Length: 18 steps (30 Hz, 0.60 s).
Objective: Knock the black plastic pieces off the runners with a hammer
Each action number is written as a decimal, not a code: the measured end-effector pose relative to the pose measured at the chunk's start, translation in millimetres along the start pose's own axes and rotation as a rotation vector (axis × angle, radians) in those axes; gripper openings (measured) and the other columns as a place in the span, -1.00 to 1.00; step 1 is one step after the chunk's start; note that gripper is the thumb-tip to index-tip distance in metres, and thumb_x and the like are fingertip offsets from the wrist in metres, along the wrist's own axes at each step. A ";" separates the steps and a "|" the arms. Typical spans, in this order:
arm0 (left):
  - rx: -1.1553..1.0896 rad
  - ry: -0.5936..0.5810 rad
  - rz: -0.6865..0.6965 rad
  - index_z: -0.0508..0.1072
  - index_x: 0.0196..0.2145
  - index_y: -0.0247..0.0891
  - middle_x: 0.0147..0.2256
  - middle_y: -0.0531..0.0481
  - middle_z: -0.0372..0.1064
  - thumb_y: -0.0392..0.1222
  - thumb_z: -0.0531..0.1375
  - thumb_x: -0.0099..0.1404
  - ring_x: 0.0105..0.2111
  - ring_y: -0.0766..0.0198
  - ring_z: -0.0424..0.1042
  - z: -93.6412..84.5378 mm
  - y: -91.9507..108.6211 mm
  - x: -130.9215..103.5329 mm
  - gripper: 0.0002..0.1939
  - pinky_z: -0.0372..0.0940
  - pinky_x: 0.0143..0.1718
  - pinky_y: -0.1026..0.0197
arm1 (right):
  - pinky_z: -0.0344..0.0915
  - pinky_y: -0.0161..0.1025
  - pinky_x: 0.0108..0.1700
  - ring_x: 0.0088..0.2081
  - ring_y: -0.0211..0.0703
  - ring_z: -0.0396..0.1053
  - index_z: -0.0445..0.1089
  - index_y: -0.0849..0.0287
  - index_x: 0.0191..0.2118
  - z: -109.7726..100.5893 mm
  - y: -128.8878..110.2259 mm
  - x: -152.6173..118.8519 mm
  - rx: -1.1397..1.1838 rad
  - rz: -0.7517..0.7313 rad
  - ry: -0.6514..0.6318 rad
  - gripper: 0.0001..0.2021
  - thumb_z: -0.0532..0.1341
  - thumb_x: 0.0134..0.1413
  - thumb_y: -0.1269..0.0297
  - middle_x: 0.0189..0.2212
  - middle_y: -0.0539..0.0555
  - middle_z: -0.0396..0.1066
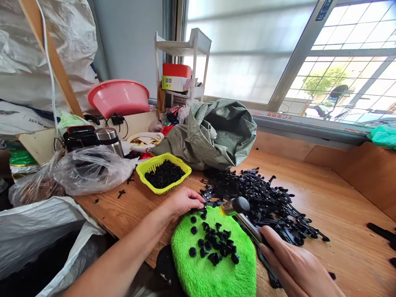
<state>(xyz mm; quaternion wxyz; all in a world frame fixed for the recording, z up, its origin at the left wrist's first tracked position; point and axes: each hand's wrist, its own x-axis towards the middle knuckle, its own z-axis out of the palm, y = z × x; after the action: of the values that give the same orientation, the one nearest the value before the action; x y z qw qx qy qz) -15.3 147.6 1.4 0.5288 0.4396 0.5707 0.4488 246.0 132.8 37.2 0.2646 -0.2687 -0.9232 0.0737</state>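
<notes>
My right hand (297, 264) grips a mallet (252, 227) by its dark handle. The mallet has a metal shaft and a head with one black face and one yellow face, held over the back edge of a fuzzy green cushion (213, 276). Thumb and fingers of my left hand (182, 202) pinch a black plastic part (204, 208) at that same edge, partly hidden by the fingers. Several loose black plastic clips (221, 241) with round heads lie on the cushion. Behind the mallet spreads a heap of black plastic strips with knobs (262, 198).
A yellow basket (140, 175) of small black pieces stands behind my left hand. Farther back are a grey-green woven sack (213, 136), a clear plastic bag (89, 169), a steel flask (108, 138) and a pink basin (119, 97). An open white sack (55, 243) is at lower left.
</notes>
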 end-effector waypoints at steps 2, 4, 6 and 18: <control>0.024 0.002 0.009 0.53 -0.48 -0.38 -0.55 0.02 0.39 -0.31 0.22 -0.17 -0.54 0.37 0.25 0.3 1.2 0.1 -0.80 0.10 -0.44 0.33 | 0.12 -0.33 -0.60 -0.62 -0.19 0.28 0.09 0.06 -0.37 9.7 -2.4 18.3 0.000 0.048 -0.089 -0.77 -0.17 0.30 0.20 -0.60 -0.06 0.29; 0.046 0.008 0.015 0.53 -0.49 -0.39 -0.55 0.02 0.39 -0.33 0.21 -0.17 -0.54 0.37 0.23 0.5 2.4 0.5 -0.80 0.08 -0.44 0.33 | 0.06 -0.29 -0.60 -0.63 -0.16 0.26 0.05 0.06 -0.41 20.3 -2.2 26.8 -0.036 0.089 -0.153 -0.78 -0.16 0.28 0.24 -0.63 -0.07 0.26; 0.064 0.011 0.017 0.53 -0.49 -0.39 -0.57 0.03 0.38 -0.33 0.21 -0.16 -0.55 0.38 0.22 0.5 3.4 0.7 -0.81 0.07 -0.45 0.33 | 0.03 -0.28 -0.59 -0.63 -0.14 0.25 0.04 0.06 -0.39 28.0 -0.6 27.7 -0.047 0.110 -0.156 -0.79 -0.17 0.28 0.24 -0.64 -0.07 0.24; 0.120 -0.013 0.024 0.53 -0.50 -0.41 -0.61 0.05 0.32 -0.32 0.16 -0.14 -0.59 0.40 0.14 1.3 8.4 -2.4 -0.80 -0.02 -0.53 0.35 | -0.01 -0.29 -0.59 -0.64 -0.17 0.24 -0.02 0.07 -0.37 36.7 -1.7 27.5 -0.102 0.097 -0.121 -0.80 -0.23 0.29 0.27 -0.65 -0.09 0.19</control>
<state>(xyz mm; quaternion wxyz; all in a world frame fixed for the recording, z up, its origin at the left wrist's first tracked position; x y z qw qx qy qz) -13.6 147.1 10.1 0.4996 0.4802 0.5879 0.4173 206.2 146.3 18.8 0.1906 -0.3213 -0.9259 0.0554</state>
